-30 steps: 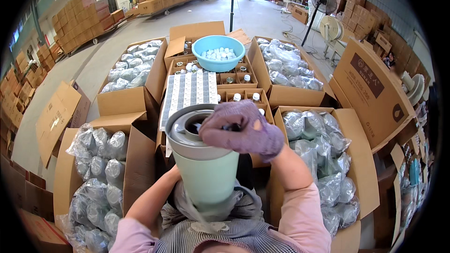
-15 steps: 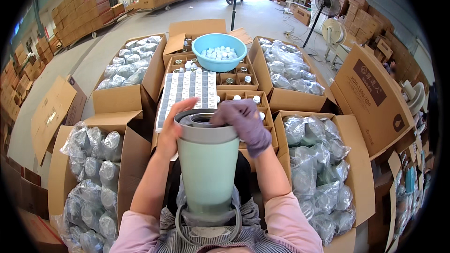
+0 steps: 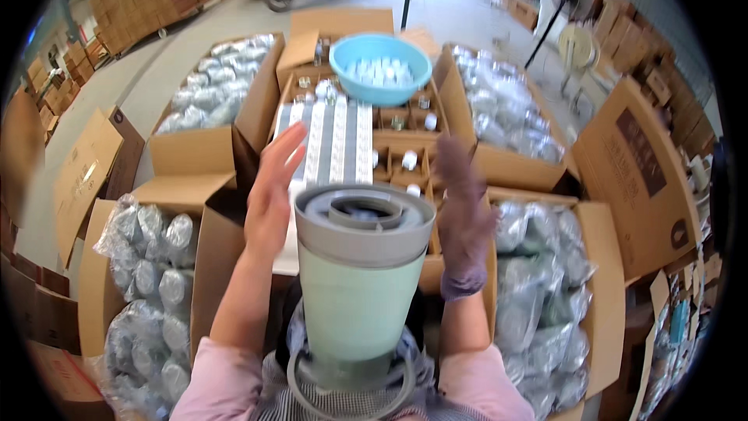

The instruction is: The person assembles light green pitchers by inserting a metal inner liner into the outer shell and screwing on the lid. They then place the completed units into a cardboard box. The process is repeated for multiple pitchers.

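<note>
Pale-green, tapered, hard-looking container [image 3: 357, 296] with grey collar [image 3: 365, 243], upright between bare left hand [image 3: 269, 199] and purple fabric-gloved right hand [image 3: 466, 214], both spread, gripping nothing. Likely stiff, slick, moderately heavy; best held two-handed below collar. Round light-blue plastic basin [image 3: 380, 95] beyond container.

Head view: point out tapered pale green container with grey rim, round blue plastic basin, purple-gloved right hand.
Tapered pale green container [image 3: 357, 288]: head view, front of green body.
Round blue plastic basin [image 3: 382, 96]: head view, front outer wall.
Purple-gloved right hand [image 3: 465, 218]: head view, middle of glove.
</note>
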Tool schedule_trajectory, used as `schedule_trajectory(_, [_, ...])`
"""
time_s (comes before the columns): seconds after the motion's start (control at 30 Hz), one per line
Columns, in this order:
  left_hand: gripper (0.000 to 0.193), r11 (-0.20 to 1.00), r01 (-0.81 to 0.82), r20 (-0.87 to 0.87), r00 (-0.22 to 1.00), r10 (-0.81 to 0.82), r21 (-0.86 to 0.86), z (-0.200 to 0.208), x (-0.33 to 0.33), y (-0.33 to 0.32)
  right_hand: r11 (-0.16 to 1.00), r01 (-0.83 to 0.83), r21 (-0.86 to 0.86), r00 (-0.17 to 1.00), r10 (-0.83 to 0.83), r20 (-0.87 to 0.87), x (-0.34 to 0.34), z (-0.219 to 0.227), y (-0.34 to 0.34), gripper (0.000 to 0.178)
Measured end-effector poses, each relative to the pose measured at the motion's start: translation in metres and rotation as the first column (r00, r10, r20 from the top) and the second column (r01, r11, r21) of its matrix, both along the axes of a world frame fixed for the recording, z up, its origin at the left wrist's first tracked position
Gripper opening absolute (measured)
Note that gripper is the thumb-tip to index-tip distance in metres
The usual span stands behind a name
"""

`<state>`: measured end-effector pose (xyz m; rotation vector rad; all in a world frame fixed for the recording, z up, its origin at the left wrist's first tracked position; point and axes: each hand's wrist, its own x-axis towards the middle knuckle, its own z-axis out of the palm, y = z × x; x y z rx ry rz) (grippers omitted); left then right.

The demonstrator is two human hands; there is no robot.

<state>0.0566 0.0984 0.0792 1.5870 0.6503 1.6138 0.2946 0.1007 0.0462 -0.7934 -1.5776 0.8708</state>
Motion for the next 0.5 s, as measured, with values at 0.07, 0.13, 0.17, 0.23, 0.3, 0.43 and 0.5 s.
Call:
schedule_trajectory(0.07, [0.098, 0.979, 0.048, -0.128, 0.989, -0.074, -0.199, -0.008, -0.012, -0.015, 0.995, -0.062, 0.073, 0.995, 0.056, 0.082, -0.015, 0.012, 0.002, 0.088])
schedule_trajectory(0.13, [0.1, 0.972, 0.104, -0.334, 0.942, -0.028, 0.21, 0.025, -0.004, -0.03, 0.986, -0.151, 0.068, 0.959, 0.13, 0.254, 0.0, 0.0, 0.033, 0.084])
schedule_trajectory(0.17, [0.101, 0.956, 0.175, -0.34, 0.936, -0.087, 0.237, 0.033, -0.004, -0.03, 1.0, 0.006, 0.028, 0.913, -0.017, 0.407, 0.01, -0.039, 0.043, 0.079])
schedule_trajectory(0.23, [0.1, 0.988, 0.134, -0.268, 0.957, -0.109, 0.075, 0.019, -0.013, -0.017, 0.981, -0.116, -0.156, 0.919, 0.046, -0.393, -0.007, -0.01, 0.024, 0.072])
schedule_trajectory(0.3, [0.097, 0.994, 0.088, -0.185, 0.978, -0.099, -0.063, 0.003, -0.008, 0.001, 0.971, -0.229, 0.073, 0.946, 0.24, -0.22, -0.015, 0.015, 0.021, 0.081])
schedule_trajectory(0.43, [0.098, 0.977, 0.038, -0.174, 0.985, -0.001, 0.211, 0.014, -0.006, -0.007, 0.954, -0.29, -0.074, 0.837, 0.215, -0.504, -0.026, 0.018, 0.03, 0.093])
schedule_trajectory(0.5, [0.1, 0.951, 0.274, -0.217, 0.929, -0.3, -0.141, 0.012, -0.011, 0.004, 0.928, -0.299, -0.224, 0.922, 0.219, -0.32, -0.033, 0.033, 0.023, 0.088])
